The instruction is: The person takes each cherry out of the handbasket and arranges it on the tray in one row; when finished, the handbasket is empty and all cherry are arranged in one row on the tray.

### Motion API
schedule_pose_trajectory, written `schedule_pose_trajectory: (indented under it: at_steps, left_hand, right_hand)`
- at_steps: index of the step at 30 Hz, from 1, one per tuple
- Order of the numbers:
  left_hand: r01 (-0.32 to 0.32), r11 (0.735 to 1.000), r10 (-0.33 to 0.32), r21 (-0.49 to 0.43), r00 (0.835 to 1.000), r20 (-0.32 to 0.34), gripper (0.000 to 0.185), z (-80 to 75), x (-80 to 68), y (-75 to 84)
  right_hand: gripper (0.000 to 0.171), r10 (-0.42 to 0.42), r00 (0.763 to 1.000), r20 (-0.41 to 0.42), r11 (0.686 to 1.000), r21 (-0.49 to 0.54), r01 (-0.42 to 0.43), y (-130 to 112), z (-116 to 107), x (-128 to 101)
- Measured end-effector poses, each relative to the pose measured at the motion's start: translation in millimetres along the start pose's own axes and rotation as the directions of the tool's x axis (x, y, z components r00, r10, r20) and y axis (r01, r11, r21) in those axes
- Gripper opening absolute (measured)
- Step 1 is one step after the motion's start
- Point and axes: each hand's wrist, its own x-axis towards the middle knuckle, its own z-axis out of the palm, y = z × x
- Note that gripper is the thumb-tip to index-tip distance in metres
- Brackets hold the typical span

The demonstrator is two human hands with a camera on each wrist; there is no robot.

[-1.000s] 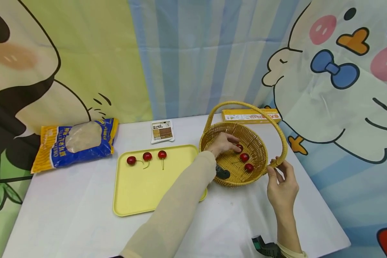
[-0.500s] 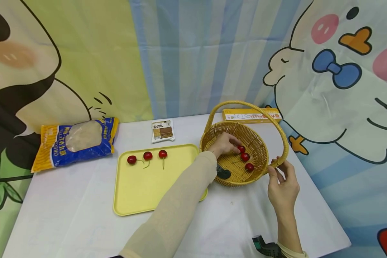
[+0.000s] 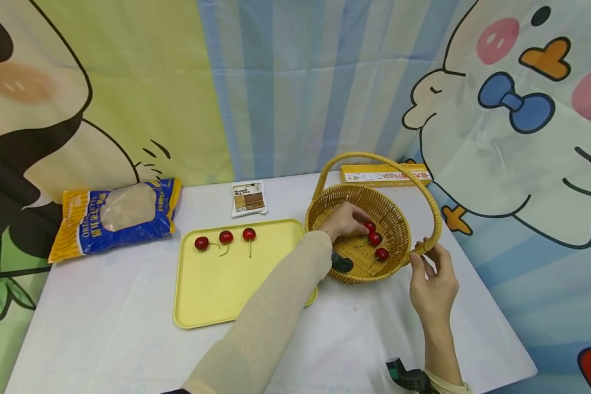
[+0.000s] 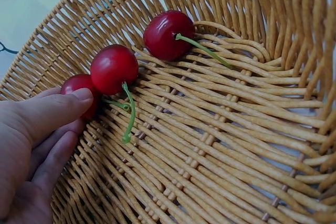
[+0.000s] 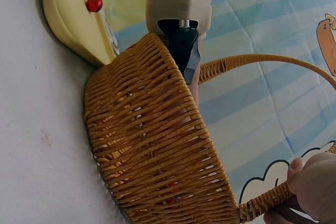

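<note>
A wicker basket with a hoop handle stands right of a yellow tray. Three red cherries lie in the basket. My left hand reaches inside and pinches the far cherry; in the left wrist view my fingertips cover part of that cherry. Two more cherries lie beside it. My right hand grips the handle's base at the near right rim, also in the right wrist view. The tray holds three stemmed cherries.
A blue and yellow bag lies at the table's back left, with a small packet behind the tray. A yellow box sits behind the basket. A cartoon curtain hangs behind the table. The table's right edge is near my right wrist.
Nearly nothing: my left fingers and the cherry under them have edged slightly toward the other two cherries. My right hand keeps its grip on the handle.
</note>
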Motion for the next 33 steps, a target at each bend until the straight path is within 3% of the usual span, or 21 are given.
schedule_pose_trajectory:
  at_steps: [3,7,11,17,27,33]
  left_hand:
    - [-0.012,1.0,0.012,-0.008,1.0,-0.008,0.027,-0.5,0.2,0.0]
    - [-0.045,0.994,0.044,-0.104,0.999,-0.019,0.026,-7.0,-3.5,2.6]
    - [-0.076,0.981,0.064,-0.177,0.995,-0.072,0.022,-16.2,-8.8,6.9]
    - [-0.084,0.99,0.071,-0.115,0.991,-0.112,0.027,-26.5,-17.5,8.6]
    - [-0.066,0.998,0.066,0.003,0.997,0.035,0.044,-16.8,-16.3,11.9]
    - [-0.042,0.998,0.041,0.052,0.999,0.033,0.042,-9.5,-14.6,14.5]
  right_hand:
    - [0.045,-0.005,1.0,0.0,1.0,0.02,0.005,-2,-1,0]
    - [0.044,-0.001,1.0,-0.006,0.999,0.042,0.001,-7,-2,1]
    - [0.044,-0.001,1.0,-0.011,0.999,0.038,0.002,-8,-3,1]
    - [0.044,0.019,1.0,-0.011,0.999,0.031,-0.019,-4,0,0]
    - [0.044,0.047,0.999,0.001,0.998,0.04,-0.047,-3,-1,-1]
    - [0.045,0.036,0.999,0.003,0.999,0.012,-0.036,0,0,-1]
